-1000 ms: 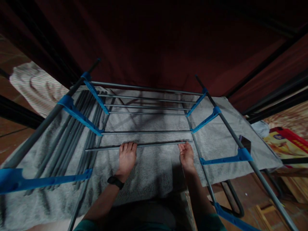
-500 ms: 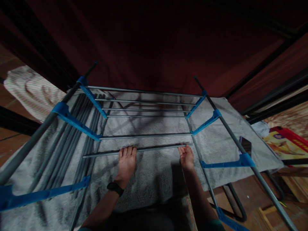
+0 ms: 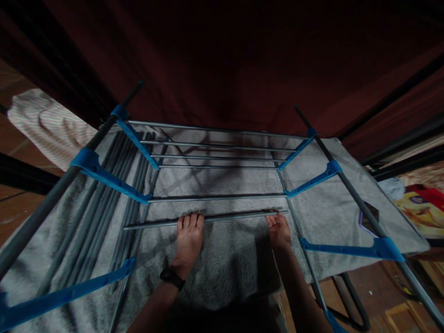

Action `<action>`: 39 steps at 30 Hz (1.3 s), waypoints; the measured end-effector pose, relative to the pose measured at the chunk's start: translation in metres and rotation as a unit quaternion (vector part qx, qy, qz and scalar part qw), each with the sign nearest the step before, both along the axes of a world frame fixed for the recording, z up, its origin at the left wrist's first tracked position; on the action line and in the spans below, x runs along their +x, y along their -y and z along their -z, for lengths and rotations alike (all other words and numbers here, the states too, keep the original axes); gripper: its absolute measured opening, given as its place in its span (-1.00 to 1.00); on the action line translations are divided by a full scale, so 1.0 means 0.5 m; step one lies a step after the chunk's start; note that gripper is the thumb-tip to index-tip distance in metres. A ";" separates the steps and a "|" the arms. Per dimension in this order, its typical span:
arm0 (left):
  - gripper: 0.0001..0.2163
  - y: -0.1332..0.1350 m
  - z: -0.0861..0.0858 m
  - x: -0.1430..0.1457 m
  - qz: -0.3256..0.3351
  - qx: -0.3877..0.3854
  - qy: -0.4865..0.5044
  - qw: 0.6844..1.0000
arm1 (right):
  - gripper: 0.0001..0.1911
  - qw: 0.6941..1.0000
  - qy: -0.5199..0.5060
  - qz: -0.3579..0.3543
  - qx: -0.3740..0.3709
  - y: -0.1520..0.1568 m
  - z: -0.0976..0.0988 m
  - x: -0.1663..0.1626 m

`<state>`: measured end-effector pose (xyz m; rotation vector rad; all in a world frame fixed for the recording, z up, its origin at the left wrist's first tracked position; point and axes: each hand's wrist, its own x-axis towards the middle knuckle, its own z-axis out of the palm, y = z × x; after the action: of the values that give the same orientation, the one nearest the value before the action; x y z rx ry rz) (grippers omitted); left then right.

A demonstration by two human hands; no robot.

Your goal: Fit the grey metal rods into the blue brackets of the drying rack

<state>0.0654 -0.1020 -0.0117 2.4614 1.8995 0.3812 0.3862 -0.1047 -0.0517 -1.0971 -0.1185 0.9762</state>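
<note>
Both my hands hold one loose grey metal tube (image 3: 236,216), which lies crosswise between the two sides of a rack frame. My left hand (image 3: 190,233), with a dark band on the wrist, is wrapped over it left of its middle. Near the tube's right end, my right hand (image 3: 278,229) pinches it between thumb and fingers. Blue plastic brackets (image 3: 114,182) join the grey side poles. Just beyond the loose tube, a fitted crossbar (image 3: 215,198) spans two brackets. Farther back, several more crossbars (image 3: 218,158) run between the rear brackets.
Several loose grey tubes (image 3: 93,222) lie side by side under the left side of the frame. A grey towel-like cloth (image 3: 222,259) covers the surface. At the right are a phone (image 3: 368,217) and a red and yellow box (image 3: 421,208). A dark red curtain (image 3: 222,64) hangs behind.
The view has shifted slightly, so the right side of the rack sits farther right. Both hands keep their hold on the tube, which stays near the same place in the frame.
</note>
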 end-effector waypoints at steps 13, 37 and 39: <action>-0.64 -0.002 -0.008 0.004 0.000 0.016 -0.037 0.999 | -0.93 1.000 -0.009 -0.008 0.013 0.001 0.001 -0.001; -0.73 -0.006 -0.002 0.016 -0.019 0.031 -0.054 0.998 | -0.84 0.999 -0.012 -0.012 0.042 -0.003 -0.015 -0.008; -0.73 -0.005 -0.003 0.017 -0.019 0.031 -0.049 0.998 | -0.87 0.999 -0.018 -0.013 0.044 -0.005 -0.014 -0.007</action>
<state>0.0739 -0.0993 -0.0104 2.5317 2.0039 0.3316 0.3828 -0.1020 -0.0447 -0.9987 -0.1455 1.0038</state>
